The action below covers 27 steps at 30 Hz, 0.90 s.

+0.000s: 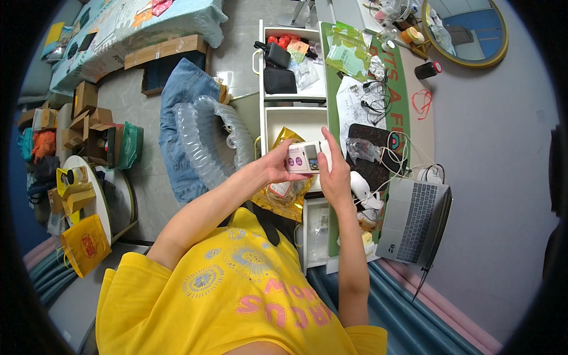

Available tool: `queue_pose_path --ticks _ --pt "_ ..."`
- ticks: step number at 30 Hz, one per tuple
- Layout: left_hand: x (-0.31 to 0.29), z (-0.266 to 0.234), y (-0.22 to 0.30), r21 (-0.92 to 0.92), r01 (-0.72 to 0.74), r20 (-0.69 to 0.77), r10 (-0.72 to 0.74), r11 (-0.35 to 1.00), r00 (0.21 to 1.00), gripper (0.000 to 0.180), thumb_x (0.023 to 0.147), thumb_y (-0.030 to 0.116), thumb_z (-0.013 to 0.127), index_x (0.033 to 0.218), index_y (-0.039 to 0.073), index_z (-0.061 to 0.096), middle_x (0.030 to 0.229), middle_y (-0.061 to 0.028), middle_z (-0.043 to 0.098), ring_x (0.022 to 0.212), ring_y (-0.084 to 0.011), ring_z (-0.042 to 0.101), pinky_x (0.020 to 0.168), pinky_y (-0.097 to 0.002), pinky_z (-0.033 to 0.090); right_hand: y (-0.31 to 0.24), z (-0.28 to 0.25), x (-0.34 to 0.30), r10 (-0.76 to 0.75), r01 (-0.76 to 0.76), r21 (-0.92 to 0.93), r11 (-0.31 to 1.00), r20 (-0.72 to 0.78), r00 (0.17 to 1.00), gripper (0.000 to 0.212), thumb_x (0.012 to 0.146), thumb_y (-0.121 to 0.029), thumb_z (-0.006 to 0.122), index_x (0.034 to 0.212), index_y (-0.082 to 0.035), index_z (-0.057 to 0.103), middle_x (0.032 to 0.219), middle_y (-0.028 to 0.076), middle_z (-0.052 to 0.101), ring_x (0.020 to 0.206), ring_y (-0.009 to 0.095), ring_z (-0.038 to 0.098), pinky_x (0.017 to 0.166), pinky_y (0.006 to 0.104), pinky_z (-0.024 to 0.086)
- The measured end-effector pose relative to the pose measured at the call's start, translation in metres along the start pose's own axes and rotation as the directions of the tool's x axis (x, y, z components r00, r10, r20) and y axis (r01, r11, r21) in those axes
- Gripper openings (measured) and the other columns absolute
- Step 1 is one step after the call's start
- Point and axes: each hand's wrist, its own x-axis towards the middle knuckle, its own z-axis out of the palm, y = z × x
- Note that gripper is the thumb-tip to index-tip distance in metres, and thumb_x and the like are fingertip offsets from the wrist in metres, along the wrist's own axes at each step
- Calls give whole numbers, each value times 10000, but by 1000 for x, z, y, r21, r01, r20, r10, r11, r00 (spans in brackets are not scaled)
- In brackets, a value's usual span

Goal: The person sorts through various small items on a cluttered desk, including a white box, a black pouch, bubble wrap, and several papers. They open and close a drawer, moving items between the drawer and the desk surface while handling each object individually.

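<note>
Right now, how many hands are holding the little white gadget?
2. The left hand grips the small white device from its left end, and the right hand wraps its right end, above the gold foil bag. No other hands show.

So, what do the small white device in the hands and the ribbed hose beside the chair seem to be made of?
The small white device looks like hard plastic, smooth and slightly glossy, with a grey screen. The ribbed hose seems thin, clear, flexible plastic: it is see-through and shiny along its ridges.
</note>
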Motion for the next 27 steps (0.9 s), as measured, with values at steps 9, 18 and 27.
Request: queue_pose_path --ticks 9,18,27 --pt "5 4 3 78 -91 -40 94 993 995 501 923 450 284 1197 59 436 1069 -154 533 887 -305 616 646 -386 580 22 22 -2 294 -185 598 780 -90 952 354 910 -102 436 1249 -3 460 1230 132 516 1140 180 473 958 287 344" --pt "-8 -2 4 223 -96 -115 124 970 986 579 928 507 131 1240 98 399 1129 -99 513 1048 -244 528 850 -428 490 38 26 -13 82 -78 -48 996 91 992 520 939 -189 336 1397 -55 131 1438 172 179 1310 310 233 1047 359 237" --pt "18 -27 -12 359 -400 -63 449 844 891 238 965 295 330 1138 146 398 1015 -20 526 836 -113 502 687 -277 434 42 38 -14 506 -514 -9 858 -166 847 428 941 -188 332 1299 46 307 1192 270 477 1081 372 493 895 416 393"
